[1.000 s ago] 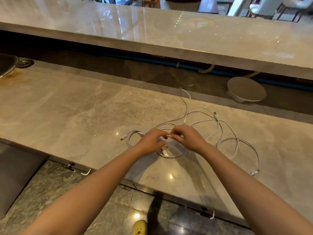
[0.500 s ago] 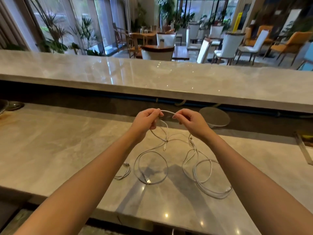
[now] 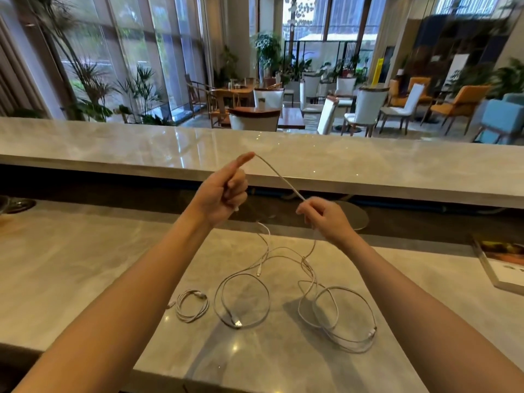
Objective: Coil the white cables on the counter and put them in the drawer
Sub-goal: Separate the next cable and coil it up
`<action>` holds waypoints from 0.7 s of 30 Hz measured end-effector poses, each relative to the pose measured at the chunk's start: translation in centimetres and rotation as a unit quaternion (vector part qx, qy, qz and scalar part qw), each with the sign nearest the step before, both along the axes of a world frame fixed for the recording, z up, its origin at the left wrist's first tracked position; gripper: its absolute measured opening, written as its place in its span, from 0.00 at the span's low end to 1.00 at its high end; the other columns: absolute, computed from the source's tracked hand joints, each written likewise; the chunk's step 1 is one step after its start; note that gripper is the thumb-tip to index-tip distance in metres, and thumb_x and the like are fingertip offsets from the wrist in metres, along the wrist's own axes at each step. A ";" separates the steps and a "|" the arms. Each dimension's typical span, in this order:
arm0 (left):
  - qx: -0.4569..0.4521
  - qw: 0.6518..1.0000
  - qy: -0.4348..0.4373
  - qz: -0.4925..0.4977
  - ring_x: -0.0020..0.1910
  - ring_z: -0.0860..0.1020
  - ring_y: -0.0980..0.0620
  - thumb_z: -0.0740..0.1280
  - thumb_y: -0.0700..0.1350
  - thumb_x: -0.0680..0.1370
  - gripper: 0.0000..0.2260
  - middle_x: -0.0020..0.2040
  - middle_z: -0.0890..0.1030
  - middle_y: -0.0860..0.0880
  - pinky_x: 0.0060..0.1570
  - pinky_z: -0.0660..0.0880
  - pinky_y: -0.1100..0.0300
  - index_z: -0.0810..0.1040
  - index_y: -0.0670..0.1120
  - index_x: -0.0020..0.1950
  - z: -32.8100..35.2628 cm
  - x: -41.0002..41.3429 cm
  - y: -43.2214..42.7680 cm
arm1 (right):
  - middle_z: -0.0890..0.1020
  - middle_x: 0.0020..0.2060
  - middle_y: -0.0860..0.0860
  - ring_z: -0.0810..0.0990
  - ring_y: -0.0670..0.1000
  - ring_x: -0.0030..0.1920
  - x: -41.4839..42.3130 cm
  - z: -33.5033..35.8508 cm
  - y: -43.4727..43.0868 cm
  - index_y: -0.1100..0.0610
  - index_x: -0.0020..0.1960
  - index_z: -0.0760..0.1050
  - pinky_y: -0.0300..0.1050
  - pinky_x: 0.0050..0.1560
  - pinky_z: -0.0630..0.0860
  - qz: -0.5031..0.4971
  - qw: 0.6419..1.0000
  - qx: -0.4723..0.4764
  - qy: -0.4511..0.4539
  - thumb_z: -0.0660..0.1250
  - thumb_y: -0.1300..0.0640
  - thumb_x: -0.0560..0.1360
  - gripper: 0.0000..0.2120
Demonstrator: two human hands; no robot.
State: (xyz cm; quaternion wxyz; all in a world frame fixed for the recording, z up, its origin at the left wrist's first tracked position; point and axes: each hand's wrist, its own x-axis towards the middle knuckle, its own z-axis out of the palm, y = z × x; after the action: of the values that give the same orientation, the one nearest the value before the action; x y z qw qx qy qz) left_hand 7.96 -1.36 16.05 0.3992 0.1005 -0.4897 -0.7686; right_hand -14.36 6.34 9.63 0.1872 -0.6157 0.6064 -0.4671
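Marble counter (image 3: 85,268) under white cables (image 3: 241,302).

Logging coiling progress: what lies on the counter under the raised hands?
Under the left hand and right hand, which stretch one white cable, loose cable loops sprawl on the counter, beside a small coil. Forearms hide counter either side; no drawer shows.

Tall windows (image 3: 136,52), potted plants (image 3: 141,89), white chairs (image 3: 368,106), marble bar ledge (image 3: 368,165).
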 end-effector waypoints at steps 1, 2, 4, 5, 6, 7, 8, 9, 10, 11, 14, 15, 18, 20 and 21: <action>0.003 1.000 0.017 0.005 0.21 0.61 0.59 0.54 0.47 0.81 0.14 0.25 0.65 0.53 0.20 0.57 0.68 0.74 0.46 0.61 0.3 0.1 -0.1 | 0.76 0.32 0.48 0.73 0.45 0.33 -0.4 -1.2 0.3 0.55 0.42 0.78 0.36 0.36 0.70 0.001 1.000 0.026 -0.006 0.61 0.56 0.78 0.10; 0.007 0.999 0.032 0.008 0.21 0.61 0.59 0.54 0.48 0.81 0.14 0.25 0.65 0.53 0.21 0.57 0.68 0.74 0.47 0.62 0.5 0.2 -0.1 | 0.76 0.33 0.49 0.74 0.46 0.34 -0.7 -2.3 0.8 0.55 0.42 0.78 0.38 0.37 0.71 -0.002 0.998 0.057 -0.015 0.60 0.56 0.79 0.10; 0.015 0.999 0.050 0.009 0.22 0.61 0.59 0.52 0.48 0.82 0.15 0.26 0.67 0.53 0.22 0.57 0.67 0.71 0.47 0.64 0.7 0.3 -0.1 | 0.77 0.33 0.50 0.75 0.48 0.35 -1.1 -4.2 1.5 0.54 0.42 0.77 0.41 0.39 0.72 -0.018 0.993 0.113 -0.024 0.58 0.56 0.79 0.12; 0.013 0.999 0.048 0.013 0.23 0.62 0.59 0.52 0.48 0.82 0.15 0.27 0.67 0.53 0.23 0.58 0.66 0.71 0.47 0.65 0.6 0.2 0.0 | 0.76 0.33 0.50 0.74 0.48 0.35 -1.0 -4.6 1.6 0.54 0.43 0.77 0.43 0.39 0.72 -0.027 0.991 0.129 -0.012 0.57 0.56 0.80 0.12; 0.000 0.999 0.036 0.023 0.24 0.63 0.58 0.52 0.48 0.82 0.15 0.27 0.69 0.53 0.25 0.60 0.66 0.70 0.47 0.66 0.5 0.1 0.1 | 0.76 0.32 0.50 0.74 0.48 0.34 -0.8 -4.7 1.6 0.54 0.44 0.78 0.43 0.38 0.71 -0.031 0.990 0.138 0.023 0.57 0.55 0.80 0.12; -0.021 0.999 0.014 0.037 0.26 0.65 0.57 0.52 0.47 0.82 0.15 0.28 0.70 0.52 0.26 0.62 0.65 0.69 0.48 0.67 0.3 -0.1 0.2 | 0.76 0.32 0.48 0.73 0.48 0.33 -0.2 -4.3 1.6 0.54 0.46 0.78 0.43 0.37 0.71 -0.022 0.987 0.139 0.077 0.56 0.54 0.80 0.12; -0.050 0.997 -0.019 0.050 0.27 0.67 0.56 0.51 0.47 0.83 0.15 0.29 0.71 0.52 0.28 0.65 0.65 0.69 0.49 0.67 0.2 -0.3 0.4 | 0.76 0.32 0.47 0.73 0.47 0.33 0.7 -3.4 1.4 0.54 0.48 0.78 0.43 0.37 0.71 -0.004 0.982 0.133 0.137 0.56 0.53 0.80 0.12; -0.085 0.992 -0.065 0.066 0.29 0.69 0.56 0.51 0.46 0.83 0.14 0.30 0.73 0.51 0.31 0.68 0.64 0.69 0.49 0.66 0.0 -0.6 0.7 | 0.78 0.34 0.48 0.74 0.47 0.34 1.9 -2.4 1.3 0.54 0.49 0.77 0.43 0.37 0.72 0.016 0.974 0.118 0.193 0.56 0.52 0.80 0.12; -0.123 0.982 -0.120 0.084 0.31 0.72 0.55 0.51 0.45 0.83 0.14 0.32 0.74 0.51 0.34 0.71 0.64 0.71 0.50 0.65 -0.2 -0.9 1.1 | 0.79 0.37 0.49 0.76 0.48 0.36 3.0 -1.3 1.2 0.55 0.51 0.77 0.44 0.39 0.74 0.032 0.965 0.097 0.240 0.56 0.51 0.80 0.12; -0.160 0.966 -0.177 0.103 0.34 0.74 0.55 0.52 0.44 0.83 0.13 0.33 0.75 0.50 0.38 0.73 0.63 0.72 0.50 0.63 -0.5 -1.2 1.4 | 0.80 0.39 0.50 0.78 0.50 0.38 4.1 -0.3 1.1 0.55 0.51 0.76 0.46 0.41 0.76 0.041 0.956 0.071 0.282 0.55 0.51 0.80 0.12; -0.245 0.900 -0.316 0.171 0.38 0.78 0.55 0.54 0.43 0.82 0.12 0.35 0.76 0.49 0.45 0.74 0.63 0.74 0.49 0.61 -1.3 -1.8 1.7 | 0.80 0.41 0.52 0.78 0.51 0.39 6.1 1.7 1.0 0.56 0.51 0.75 0.48 0.43 0.76 0.043 0.925 -0.025 0.377 0.54 0.51 0.80 0.13; -0.270 0.875 -0.352 0.193 0.38 0.78 0.55 0.54 0.43 0.82 0.12 0.35 0.77 0.49 0.44 0.73 0.64 0.74 0.48 0.61 -1.6 -1.9 1.6 | 0.80 0.41 0.52 0.78 0.51 0.38 6.4 2.0 1.0 0.56 0.51 0.75 0.48 0.42 0.76 0.049 0.920 -0.059 0.383 0.54 0.51 0.80 0.13; -0.307 0.832 -0.426 0.179 0.32 0.74 0.56 0.54 0.43 0.82 0.12 0.33 0.75 0.50 0.38 0.73 0.63 0.76 0.46 0.59 -2.3 -1.2 1.1 | 0.81 0.38 0.52 0.78 0.50 0.36 6.3 3.2 1.1 0.57 0.49 0.77 0.46 0.37 0.76 0.062 0.925 -0.136 0.350 0.54 0.48 0.78 0.17; -0.291 0.848 -0.429 0.108 0.29 0.71 0.56 0.54 0.45 0.82 0.11 0.31 0.73 0.52 0.33 0.70 0.64 0.76 0.47 0.54 -2.5 -0.5 1.1 | 0.82 0.39 0.52 0.77 0.48 0.36 5.6 4.4 0.6 0.57 0.49 0.78 0.39 0.36 0.73 0.047 0.930 -0.171 0.321 0.58 0.49 0.77 0.15; -0.267 0.866 -0.415 0.074 0.28 0.69 0.56 0.53 0.45 0.82 0.12 0.30 0.71 0.52 0.32 0.69 0.64 0.76 0.47 0.53 -2.5 -0.3 1.2 | 0.82 0.40 0.52 0.76 0.46 0.37 5.2 5.2 0.3 0.57 0.49 0.79 0.37 0.36 0.71 0.035 0.933 -0.181 0.309 0.61 0.51 0.77 0.12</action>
State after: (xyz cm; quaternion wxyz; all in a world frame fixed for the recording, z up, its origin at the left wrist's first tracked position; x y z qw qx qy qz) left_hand 7.69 -0.18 13.53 0.2263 0.3358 -0.7881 -0.4636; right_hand -9.15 6.62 14.79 -0.1077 -0.7741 0.5177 -0.3482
